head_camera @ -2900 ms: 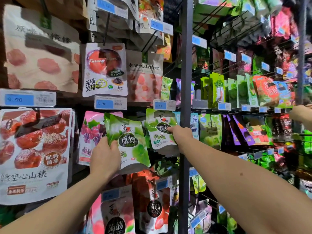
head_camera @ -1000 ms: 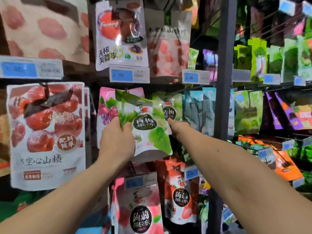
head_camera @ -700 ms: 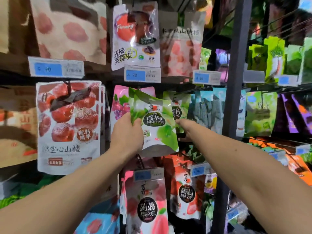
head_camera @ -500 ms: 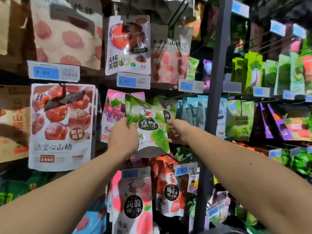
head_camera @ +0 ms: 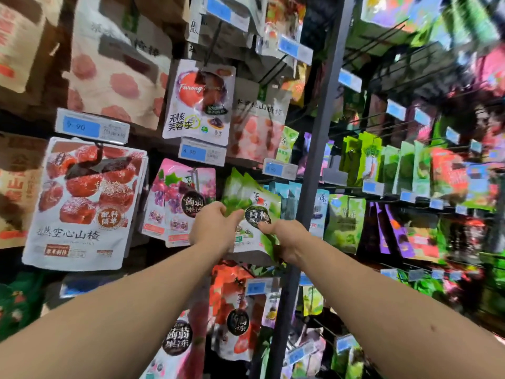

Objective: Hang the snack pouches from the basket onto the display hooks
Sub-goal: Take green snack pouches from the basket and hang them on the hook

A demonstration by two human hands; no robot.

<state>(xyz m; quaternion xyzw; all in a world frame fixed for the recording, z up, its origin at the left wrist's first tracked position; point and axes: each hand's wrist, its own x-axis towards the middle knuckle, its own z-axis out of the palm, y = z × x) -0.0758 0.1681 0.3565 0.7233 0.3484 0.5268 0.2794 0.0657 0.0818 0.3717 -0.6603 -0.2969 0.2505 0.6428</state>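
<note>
Since half a second ago, your right hand point(head_camera: 287, 239) joins your left hand point(head_camera: 216, 228); both sets of fingers pinch the glossy green snack pouch point(head_camera: 252, 214), right of the pink grape pouch point(head_camera: 177, 203). Whether it's hooked, you cannot tell; the basket is unseen.

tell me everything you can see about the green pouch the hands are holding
The glossy green and white plastic snack pouch has leaf artwork, a dark round label with white characters in the middle and small print lower down. It hangs roughly upright, tilted slightly, at the front of a bunch of matching green pouches, left of the dark metal upright post and right of the pink grape pouch. The left hand pinches its upper left part; the right hand holds its lower right edge. Its hook is hidden.
</note>
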